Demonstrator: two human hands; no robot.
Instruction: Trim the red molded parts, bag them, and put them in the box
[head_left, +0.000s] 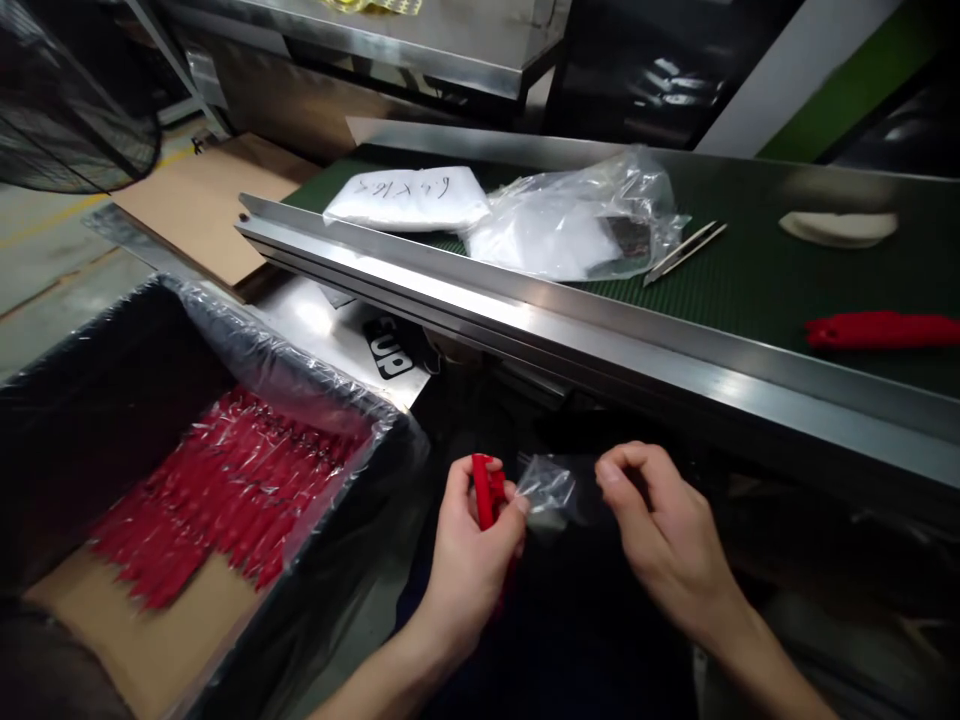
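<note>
The left hand (469,560) is clamped on 1 red part (484,495), a clear bag (551,487) at its thumb; the right hand (667,535) curls beside, its grip unclear.

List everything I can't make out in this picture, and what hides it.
All in the head view:
Much of the held red piece: behind the left hand.
The clear film's edge near the right hand: lost against darkness.
The belt's red item, right end: cut off by the picture edge.
Count of red pieces in the bin: overlap and blur.
</note>
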